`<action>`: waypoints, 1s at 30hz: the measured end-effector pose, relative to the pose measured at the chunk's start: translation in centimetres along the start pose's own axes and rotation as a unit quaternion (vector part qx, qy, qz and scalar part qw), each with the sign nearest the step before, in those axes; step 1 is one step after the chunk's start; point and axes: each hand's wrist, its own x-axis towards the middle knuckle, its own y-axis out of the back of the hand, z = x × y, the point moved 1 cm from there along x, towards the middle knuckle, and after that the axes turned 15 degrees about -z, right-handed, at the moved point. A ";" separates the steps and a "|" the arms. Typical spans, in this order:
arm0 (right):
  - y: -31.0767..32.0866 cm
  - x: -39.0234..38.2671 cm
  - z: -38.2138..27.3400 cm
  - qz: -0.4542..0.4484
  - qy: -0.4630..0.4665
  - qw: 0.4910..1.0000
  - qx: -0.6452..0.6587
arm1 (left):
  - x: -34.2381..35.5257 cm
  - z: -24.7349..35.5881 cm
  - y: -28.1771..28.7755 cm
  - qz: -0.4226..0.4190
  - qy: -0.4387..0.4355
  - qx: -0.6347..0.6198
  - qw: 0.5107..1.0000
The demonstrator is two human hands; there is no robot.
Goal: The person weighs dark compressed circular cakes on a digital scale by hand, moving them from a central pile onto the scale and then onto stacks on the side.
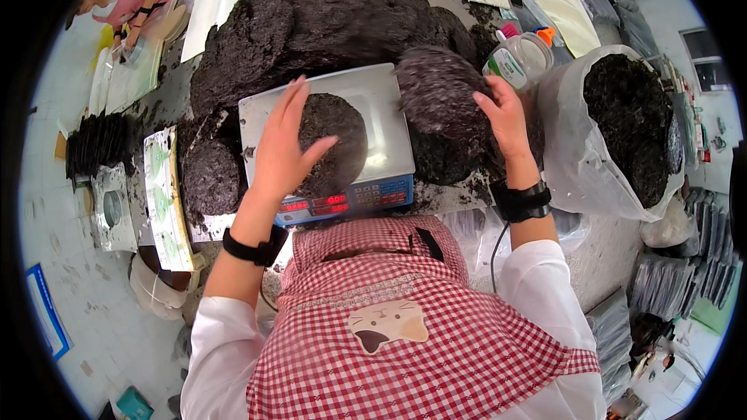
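My left hand (282,144) lies with spread fingers on a round dark cake of dried seaweed (336,140) that sits on the pan of a digital scale (373,97). My right hand (504,117) grips the edge of a second round dark cake (440,97), held tilted beside the scale's right side. It looks blurred. Behind the scale rises a large heap of the same dark material (311,19).
A white plastic sack (576,148) full of dark seaweed stands at the right. A plastic jar (520,58) is beside it. Another dark cake (212,175) and printed packets (165,194) lie left of the scale. Another person's arm (144,0) shows far left.
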 end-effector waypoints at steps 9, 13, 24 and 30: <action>-9.6 3.6 -11.0 -0.121 0.088 0.952 -0.268 | 6.2 1.6 2.0 -0.021 0.007 -0.167 0.986; -8.8 3.6 -8.1 -0.075 0.019 0.988 -0.131 | 3.5 -2.1 2.5 0.078 0.125 -0.278 0.949; -17.7 9.8 -3.6 -0.164 -0.078 0.983 0.020 | -12.9 -11.5 6.3 0.286 0.136 -0.645 0.696; -21.0 12.0 0.4 -0.225 -0.124 0.932 -0.256 | -17.1 -11.9 5.5 0.329 0.157 -0.655 0.662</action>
